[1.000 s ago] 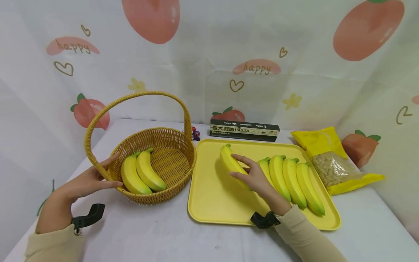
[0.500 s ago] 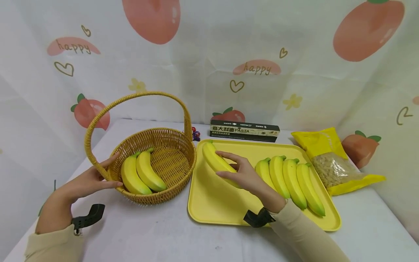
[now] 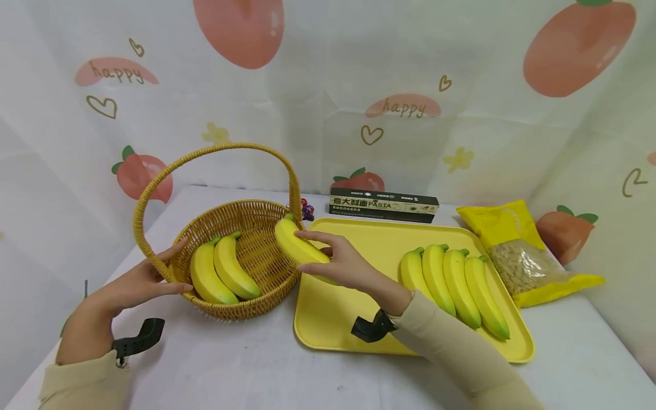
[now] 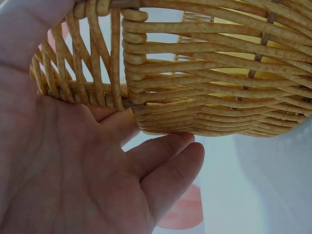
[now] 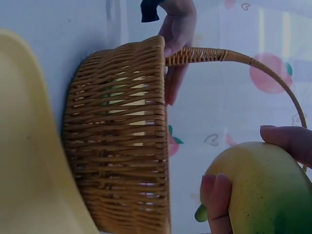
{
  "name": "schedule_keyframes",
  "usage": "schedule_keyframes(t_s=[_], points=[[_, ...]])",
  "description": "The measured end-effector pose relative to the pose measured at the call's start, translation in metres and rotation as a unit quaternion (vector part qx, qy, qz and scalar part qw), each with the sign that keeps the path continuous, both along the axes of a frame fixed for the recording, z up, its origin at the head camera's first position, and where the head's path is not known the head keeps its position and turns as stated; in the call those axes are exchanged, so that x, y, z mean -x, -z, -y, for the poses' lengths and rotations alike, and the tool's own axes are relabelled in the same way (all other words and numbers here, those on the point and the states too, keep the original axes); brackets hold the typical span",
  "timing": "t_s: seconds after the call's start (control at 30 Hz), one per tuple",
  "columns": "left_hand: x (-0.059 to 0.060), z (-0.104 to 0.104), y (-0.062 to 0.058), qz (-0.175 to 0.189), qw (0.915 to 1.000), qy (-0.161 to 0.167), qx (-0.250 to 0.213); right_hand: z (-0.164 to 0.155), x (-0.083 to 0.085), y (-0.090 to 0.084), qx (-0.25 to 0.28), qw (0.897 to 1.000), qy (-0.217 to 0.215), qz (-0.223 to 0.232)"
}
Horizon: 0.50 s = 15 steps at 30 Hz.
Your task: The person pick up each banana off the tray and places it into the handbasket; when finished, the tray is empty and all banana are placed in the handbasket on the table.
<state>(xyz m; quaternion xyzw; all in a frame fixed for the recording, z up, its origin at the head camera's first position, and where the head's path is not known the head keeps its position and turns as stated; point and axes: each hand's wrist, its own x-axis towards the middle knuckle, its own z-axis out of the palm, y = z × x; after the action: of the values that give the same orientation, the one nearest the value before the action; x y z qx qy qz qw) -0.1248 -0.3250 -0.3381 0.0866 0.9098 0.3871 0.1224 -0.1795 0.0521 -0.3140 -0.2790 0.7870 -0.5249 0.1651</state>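
In the head view my right hand (image 3: 340,263) holds a yellow banana (image 3: 297,242) between thumb and fingers, over the right rim of a wicker basket (image 3: 243,310). Close up in the right wrist view, the banana (image 5: 261,190) is pinched above and beside the basket wall (image 5: 119,136). My left hand (image 3: 140,285) grips the basket's left side at the foot of its arched handle; in the left wrist view its fingers (image 4: 170,170) lie against the outer weave. Two bananas (image 3: 220,270) lie side by side in the left part of the basket.
A yellow tray (image 3: 338,324) right of the basket bears several bananas (image 3: 453,285) in a row. Behind it stands a black pasta box (image 3: 383,206). A yellow bag (image 3: 523,250) lies at the tray's right edge, and small wrapped pieces (image 3: 306,209) sit behind the basket.
My right hand has carried the banana leftward from over the tray to the basket's right rim. The left hand and basket have stayed in place.
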Motion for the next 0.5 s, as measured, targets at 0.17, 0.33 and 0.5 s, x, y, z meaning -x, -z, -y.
schedule_keyframes(t_s=[0.17,0.33,0.5], points=[[0.000,0.001,0.002,-0.001,1.0000,0.002,-0.002,0.026,0.016,-0.001,-0.018,1.000,-0.016,-0.012],[0.001,-0.001,0.001,0.001,1.0000,0.001,-0.004,0.049,0.032,-0.001,-0.075,0.996,-0.029,-0.036],[0.000,0.000,-0.001,0.002,1.0000,-0.003,0.004,0.069,0.043,-0.003,-0.133,0.988,-0.068,-0.036]])
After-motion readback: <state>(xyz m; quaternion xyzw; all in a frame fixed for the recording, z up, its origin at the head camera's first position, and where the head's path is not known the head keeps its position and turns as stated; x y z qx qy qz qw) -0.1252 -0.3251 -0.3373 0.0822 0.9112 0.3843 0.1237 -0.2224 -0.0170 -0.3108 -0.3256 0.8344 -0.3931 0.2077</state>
